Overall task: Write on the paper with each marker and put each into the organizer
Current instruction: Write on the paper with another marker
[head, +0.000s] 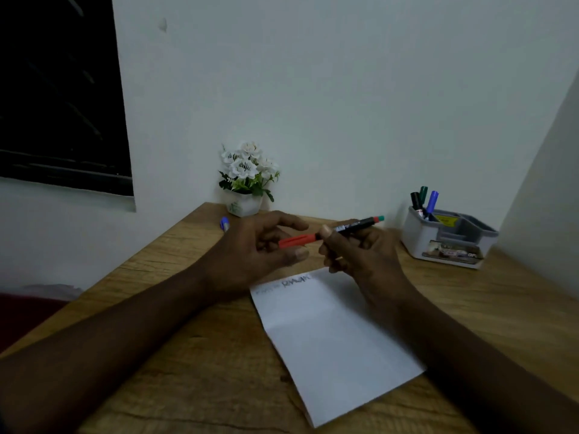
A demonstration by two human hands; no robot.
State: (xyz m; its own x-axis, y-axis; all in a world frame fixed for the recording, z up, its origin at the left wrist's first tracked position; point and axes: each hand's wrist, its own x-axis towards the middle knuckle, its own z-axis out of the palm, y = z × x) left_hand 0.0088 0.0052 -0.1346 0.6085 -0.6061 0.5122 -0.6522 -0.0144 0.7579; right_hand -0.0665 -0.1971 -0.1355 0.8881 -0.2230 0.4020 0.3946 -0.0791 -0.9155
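Observation:
A marker (351,228) with a black barrel and a red cap (297,240) is held level above the desk. My right hand (360,255) grips its barrel. My left hand (250,252) is at the cap end; the cap lies between its straight forefinger and thumb, and neither plainly presses it. The white paper (335,333) lies under my hands with some writing along its top edge. A grey-and-white organizer (448,236) stands at the right rear with black, green and blue markers (423,200) upright in it. Another blue marker (224,223) lies on the desk behind my left hand.
A small white pot of white flowers (247,180) stands at the back of the wooden desk (194,355) against the wall. A wall closes the desk's right side just beyond the organizer. A dark window is at upper left.

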